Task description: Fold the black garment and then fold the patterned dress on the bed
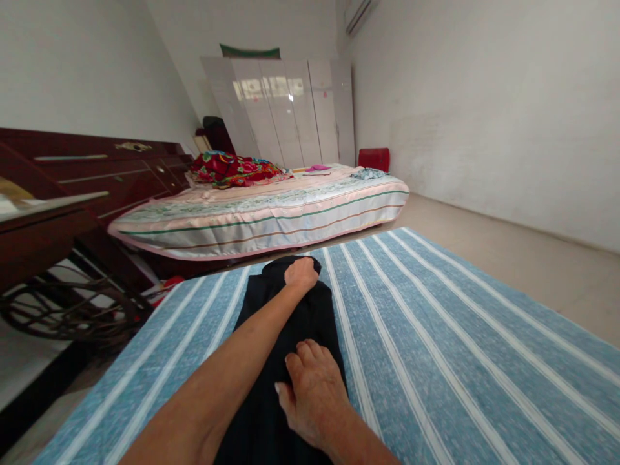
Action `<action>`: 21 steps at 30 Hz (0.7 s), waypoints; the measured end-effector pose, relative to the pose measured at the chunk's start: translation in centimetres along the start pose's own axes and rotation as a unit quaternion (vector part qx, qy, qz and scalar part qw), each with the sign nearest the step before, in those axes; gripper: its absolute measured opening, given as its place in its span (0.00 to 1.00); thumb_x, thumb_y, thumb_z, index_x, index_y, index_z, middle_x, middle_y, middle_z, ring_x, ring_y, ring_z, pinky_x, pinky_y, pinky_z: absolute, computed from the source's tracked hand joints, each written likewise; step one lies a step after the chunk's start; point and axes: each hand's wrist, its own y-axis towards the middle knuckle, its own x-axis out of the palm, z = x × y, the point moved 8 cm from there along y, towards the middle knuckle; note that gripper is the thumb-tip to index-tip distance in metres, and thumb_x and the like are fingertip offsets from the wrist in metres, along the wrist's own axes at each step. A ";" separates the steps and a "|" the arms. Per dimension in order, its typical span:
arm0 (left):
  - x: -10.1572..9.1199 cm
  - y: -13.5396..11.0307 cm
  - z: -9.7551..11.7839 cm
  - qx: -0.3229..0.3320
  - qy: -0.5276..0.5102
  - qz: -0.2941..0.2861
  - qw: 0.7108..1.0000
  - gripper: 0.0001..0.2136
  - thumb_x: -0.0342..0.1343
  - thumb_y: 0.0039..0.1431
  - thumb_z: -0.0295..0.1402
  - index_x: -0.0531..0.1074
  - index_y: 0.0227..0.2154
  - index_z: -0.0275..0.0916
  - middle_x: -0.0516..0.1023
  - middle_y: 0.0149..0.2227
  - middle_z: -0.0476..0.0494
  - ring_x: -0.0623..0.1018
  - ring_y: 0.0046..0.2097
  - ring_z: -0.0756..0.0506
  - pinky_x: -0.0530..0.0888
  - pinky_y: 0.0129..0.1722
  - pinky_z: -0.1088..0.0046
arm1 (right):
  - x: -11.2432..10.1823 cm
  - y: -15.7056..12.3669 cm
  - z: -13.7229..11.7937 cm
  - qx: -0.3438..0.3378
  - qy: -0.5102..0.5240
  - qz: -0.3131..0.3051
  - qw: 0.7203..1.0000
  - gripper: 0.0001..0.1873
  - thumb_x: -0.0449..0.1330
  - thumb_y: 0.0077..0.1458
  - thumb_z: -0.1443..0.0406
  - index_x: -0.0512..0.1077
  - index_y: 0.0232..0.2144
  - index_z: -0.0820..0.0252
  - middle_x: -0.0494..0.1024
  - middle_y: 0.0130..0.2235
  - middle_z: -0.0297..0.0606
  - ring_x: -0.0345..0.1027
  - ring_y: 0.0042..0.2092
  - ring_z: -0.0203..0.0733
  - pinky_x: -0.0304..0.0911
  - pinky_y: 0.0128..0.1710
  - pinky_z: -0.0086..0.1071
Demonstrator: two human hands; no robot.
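Note:
A black garment (264,316) lies lengthwise on a blue and white striped cloth (416,336); its exact kind is hard to tell. At its far end, which looks like a collar or waistband, my left hand (301,274) is closed on the fabric. My left arm stretches across the garment's left side. Nearer to me, my right hand (317,394) rests palm down on the garment's right half, thumb apart from the slightly bent fingers. The garment's near end runs out of view between my arms.
Beyond the striped cloth stands a bed (271,223) with a bunched red floral blanket (232,169). A dark wooden headboard (121,168) and a sewing-machine-like table (53,219) are on the left. Behind are a white wardrobe (290,123) and a red case (374,159).

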 end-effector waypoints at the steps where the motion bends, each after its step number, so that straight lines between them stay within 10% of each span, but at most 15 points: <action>1: 0.0 -0.2 -0.2 0.000 0.002 0.005 1.000 0.11 0.53 0.50 0.29 0.76 0.36 0.41 0.77 0.43 0.37 0.76 0.47 0.37 0.72 0.43 0.65 | 0.0 0.0 0.0 0.001 -0.001 -0.001 1.000 0.15 0.55 0.54 0.60 0.71 0.41 0.62 0.70 0.50 0.46 0.59 0.54 0.52 0.55 0.53 0.45; 13: 0.4 -0.2 -2.2 -0.029 -0.047 -0.023 0.998 0.14 0.58 0.47 0.32 0.76 0.39 0.47 0.78 0.46 0.47 0.76 0.48 0.44 0.71 0.43 0.75 | -0.2 0.1 -0.1 0.000 0.004 -0.002 1.000 0.14 0.56 0.54 0.60 0.70 0.41 0.61 0.71 0.47 0.46 0.59 0.53 0.51 0.56 0.51 0.45; 21: -0.3 -1.1 -2.5 -0.054 -0.012 -0.015 0.998 0.12 0.56 0.47 0.30 0.77 0.36 0.39 0.78 0.44 0.34 0.76 0.47 0.36 0.73 0.42 0.66 | 0.0 0.1 -0.1 -0.002 -0.002 0.000 1.000 0.15 0.55 0.55 0.60 0.70 0.42 0.62 0.70 0.49 0.47 0.58 0.54 0.52 0.55 0.53 0.45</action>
